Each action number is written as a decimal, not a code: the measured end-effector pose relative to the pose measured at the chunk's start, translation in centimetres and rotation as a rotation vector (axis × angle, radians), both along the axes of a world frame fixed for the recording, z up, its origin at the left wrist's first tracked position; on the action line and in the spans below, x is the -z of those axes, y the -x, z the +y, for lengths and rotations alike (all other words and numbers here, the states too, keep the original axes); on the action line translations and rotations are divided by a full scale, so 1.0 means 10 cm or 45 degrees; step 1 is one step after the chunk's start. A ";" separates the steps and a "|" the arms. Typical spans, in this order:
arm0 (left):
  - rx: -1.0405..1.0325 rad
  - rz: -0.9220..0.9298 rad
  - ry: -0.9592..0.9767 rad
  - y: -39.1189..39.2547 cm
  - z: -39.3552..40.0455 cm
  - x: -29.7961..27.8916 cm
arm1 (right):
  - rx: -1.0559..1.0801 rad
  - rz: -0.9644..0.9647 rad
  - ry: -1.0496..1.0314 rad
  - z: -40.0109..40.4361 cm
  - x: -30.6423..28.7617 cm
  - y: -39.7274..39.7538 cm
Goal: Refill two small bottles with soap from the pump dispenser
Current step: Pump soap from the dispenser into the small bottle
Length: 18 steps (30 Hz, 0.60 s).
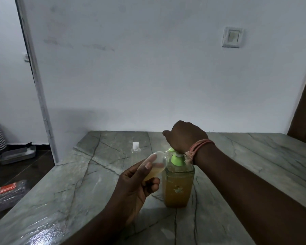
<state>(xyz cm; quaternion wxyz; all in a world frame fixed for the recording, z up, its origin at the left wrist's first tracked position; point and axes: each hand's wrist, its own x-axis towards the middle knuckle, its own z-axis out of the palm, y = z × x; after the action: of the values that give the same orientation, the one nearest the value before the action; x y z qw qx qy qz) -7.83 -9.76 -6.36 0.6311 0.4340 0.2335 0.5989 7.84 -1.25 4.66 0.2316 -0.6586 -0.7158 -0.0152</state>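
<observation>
Spanning the lower half of the view, a grey-green marble table (254, 156) with dark veins butts against a plain pale wall (148, 68) carrying a light switch (232, 37). Off the table's left edge, on the dark floor, lie a wrapped package (5, 195) with a red label and a flat grey tray (17, 154). Pump dispenser (178, 184) stands upright near table centre, clear body mostly full of amber soap, green collar and pump head on top. Right hand (185, 137) sits on the pump head from above, heel of the palm pressing it, fingers curled loosely forward; orange thread bands at the wrist. Left hand (136, 184) grips a small clear bottle (155, 165), thumb and fingers wrapped round it, tilted with its mouth touching the green spout; some yellowish soap pooled inside. Second small bottle (136, 149) stands on the table behind, left of the dispenser, white cap on, apart from both hands.
</observation>
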 end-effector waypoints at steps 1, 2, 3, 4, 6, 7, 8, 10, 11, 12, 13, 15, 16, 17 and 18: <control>0.000 0.006 -0.008 0.00 0.00 0.00 | -0.005 -0.019 -0.002 -0.01 -0.02 0.00; -0.001 0.008 -0.016 -0.01 -0.01 -0.01 | -0.013 -0.045 -0.010 -0.01 -0.05 0.01; 0.001 0.006 -0.021 -0.01 -0.01 -0.01 | -0.021 -0.078 -0.018 -0.02 -0.08 0.02; 0.000 0.002 -0.019 -0.01 -0.01 -0.01 | -0.028 -0.106 -0.024 -0.02 -0.11 0.03; -0.003 0.012 -0.018 0.00 0.00 -0.01 | -0.028 -0.110 -0.037 0.00 -0.10 0.04; -0.005 0.023 -0.019 0.00 0.01 0.00 | -0.025 -0.083 -0.045 0.00 -0.08 0.04; -0.006 0.032 -0.022 0.01 0.02 0.01 | -0.026 -0.046 -0.046 0.01 -0.05 0.03; -0.007 0.029 -0.020 0.01 0.02 0.01 | -0.033 -0.019 -0.039 0.01 0.00 0.01; -0.005 0.027 -0.019 0.01 0.01 0.00 | -0.029 -0.035 -0.041 0.01 0.00 0.01; -0.004 0.027 -0.015 0.01 0.01 -0.01 | -0.022 -0.058 -0.052 0.00 -0.01 0.01; -0.007 0.027 -0.009 0.01 0.01 -0.01 | -0.017 -0.086 -0.070 -0.01 -0.02 0.01; -0.009 0.019 -0.001 0.00 0.00 -0.01 | -0.020 -0.156 -0.108 -0.04 -0.08 0.04; -0.003 0.011 -0.005 0.01 0.00 -0.01 | -0.034 -0.206 -0.125 -0.05 -0.11 0.05; 0.008 0.005 -0.012 0.01 0.00 0.00 | -0.053 -0.259 -0.146 -0.05 -0.13 0.06; 0.019 0.000 -0.019 0.01 -0.01 0.00 | -0.068 -0.298 -0.172 -0.05 -0.14 0.06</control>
<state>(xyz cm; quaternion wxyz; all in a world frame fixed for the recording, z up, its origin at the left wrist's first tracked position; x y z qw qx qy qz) -7.93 -9.81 -6.34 0.6322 0.4405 0.2258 0.5960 7.20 -1.72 6.10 0.1906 -0.6161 -0.7524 -0.1339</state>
